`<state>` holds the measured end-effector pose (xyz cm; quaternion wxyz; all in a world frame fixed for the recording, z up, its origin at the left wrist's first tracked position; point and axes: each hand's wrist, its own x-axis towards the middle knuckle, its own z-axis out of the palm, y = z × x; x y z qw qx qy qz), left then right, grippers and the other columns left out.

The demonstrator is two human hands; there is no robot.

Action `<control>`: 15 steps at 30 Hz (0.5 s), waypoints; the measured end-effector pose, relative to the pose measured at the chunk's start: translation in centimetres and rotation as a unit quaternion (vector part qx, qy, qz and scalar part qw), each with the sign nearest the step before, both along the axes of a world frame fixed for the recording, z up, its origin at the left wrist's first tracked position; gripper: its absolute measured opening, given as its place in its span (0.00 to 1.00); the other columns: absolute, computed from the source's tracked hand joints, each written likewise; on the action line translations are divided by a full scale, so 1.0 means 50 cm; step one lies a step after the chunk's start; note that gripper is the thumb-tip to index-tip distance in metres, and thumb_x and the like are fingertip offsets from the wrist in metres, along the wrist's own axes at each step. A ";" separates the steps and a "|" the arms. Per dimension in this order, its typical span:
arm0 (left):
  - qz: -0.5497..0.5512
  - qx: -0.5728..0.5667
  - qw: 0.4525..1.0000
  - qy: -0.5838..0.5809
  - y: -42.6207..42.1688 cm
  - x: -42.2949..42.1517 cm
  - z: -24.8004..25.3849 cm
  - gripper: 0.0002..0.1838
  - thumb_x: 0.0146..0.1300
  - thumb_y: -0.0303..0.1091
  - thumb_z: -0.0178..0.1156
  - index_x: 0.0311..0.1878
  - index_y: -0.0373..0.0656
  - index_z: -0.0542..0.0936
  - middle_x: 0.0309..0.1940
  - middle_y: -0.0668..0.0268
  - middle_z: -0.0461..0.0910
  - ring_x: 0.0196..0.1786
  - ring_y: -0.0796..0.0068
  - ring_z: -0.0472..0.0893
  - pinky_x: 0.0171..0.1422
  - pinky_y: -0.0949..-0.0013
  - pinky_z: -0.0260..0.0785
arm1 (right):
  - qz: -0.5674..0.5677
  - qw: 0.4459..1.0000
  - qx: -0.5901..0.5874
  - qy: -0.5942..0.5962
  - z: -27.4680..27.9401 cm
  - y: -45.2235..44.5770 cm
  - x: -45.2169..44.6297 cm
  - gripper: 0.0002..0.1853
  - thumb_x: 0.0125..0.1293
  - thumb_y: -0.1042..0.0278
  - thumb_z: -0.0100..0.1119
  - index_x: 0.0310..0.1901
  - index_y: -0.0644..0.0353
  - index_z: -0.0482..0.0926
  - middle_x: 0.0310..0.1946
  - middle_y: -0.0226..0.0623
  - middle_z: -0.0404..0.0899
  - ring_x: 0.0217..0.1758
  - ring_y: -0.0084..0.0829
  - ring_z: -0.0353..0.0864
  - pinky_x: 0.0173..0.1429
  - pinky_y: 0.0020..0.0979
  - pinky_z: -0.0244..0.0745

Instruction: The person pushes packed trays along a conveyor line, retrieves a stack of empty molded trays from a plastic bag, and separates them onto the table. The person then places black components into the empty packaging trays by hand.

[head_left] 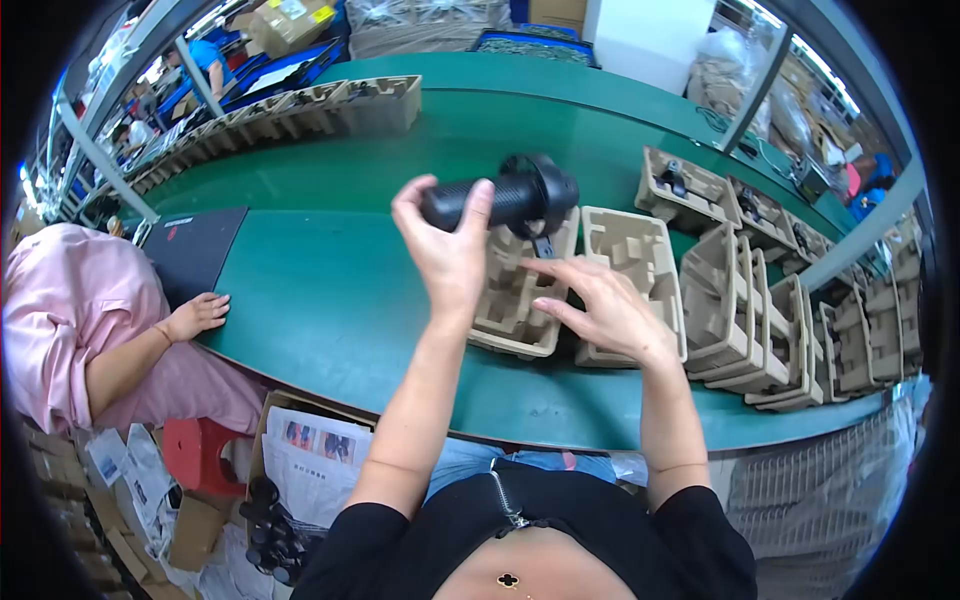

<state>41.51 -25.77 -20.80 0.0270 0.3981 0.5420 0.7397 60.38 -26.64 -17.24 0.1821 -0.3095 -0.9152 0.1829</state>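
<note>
My left hand [450, 255] is wrapped round a black cylindrical device [505, 200] with a textured grip and a wider round head, held tilted above the table. A small dark tab hangs below the head, towards my right hand. Fingers apart, my right hand [610, 305] hovers over the right side of a tan moulded-pulp tray [530, 345]. The tray's inside is partly hidden by both hands. Beside it, to the right, stands a second pulp tray [638, 235] with moulded compartments.
Stacked pulp trays [735, 320] fill the table's right end. Behind them are trays holding black parts [675, 180]. A row of trays [380, 105] runs along the far left of the green table [330, 290]. At left, a co-worker's hand [198, 316] rests on the edge near a dark mat [195, 250].
</note>
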 end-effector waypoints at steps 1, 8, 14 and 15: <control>-0.006 -0.038 0.999 0.027 0.005 0.021 -0.013 0.29 0.53 0.37 0.70 0.55 0.37 0.68 0.44 0.55 0.73 0.48 0.62 0.73 0.53 0.63 0.67 | -0.002 1.000 -0.004 0.006 -0.017 -0.002 0.011 0.22 0.63 0.56 0.57 0.57 0.55 0.72 0.48 0.42 0.76 0.53 0.44 0.74 0.58 0.40 0.68; -0.087 -0.327 0.898 0.282 -0.117 0.053 0.006 0.26 0.56 0.41 0.65 0.53 0.36 0.72 0.43 0.52 0.73 0.49 0.57 0.74 0.51 0.62 0.68 | -0.047 0.993 0.070 0.088 -0.069 0.019 0.034 0.22 0.62 0.58 0.59 0.56 0.59 0.73 0.54 0.44 0.73 0.58 0.45 0.70 0.61 0.40 0.66; -0.077 -0.304 0.921 0.233 -0.064 -0.031 -0.069 0.24 0.56 0.37 0.65 0.52 0.34 0.73 0.41 0.57 0.77 0.44 0.65 0.78 0.47 0.67 0.70 | -0.031 0.991 0.039 0.121 -0.085 0.001 0.041 0.21 0.60 0.61 0.60 0.54 0.59 0.73 0.54 0.43 0.73 0.60 0.43 0.69 0.62 0.40 0.65; -0.190 -0.323 0.921 0.108 -0.047 -0.045 -0.082 0.24 0.55 0.35 0.65 0.53 0.33 0.73 0.40 0.58 0.78 0.42 0.68 0.78 0.47 0.68 0.70 | -0.035 0.989 0.042 0.134 -0.088 -0.005 0.043 0.21 0.60 0.62 0.61 0.54 0.59 0.74 0.54 0.43 0.73 0.60 0.42 0.69 0.62 0.40 0.65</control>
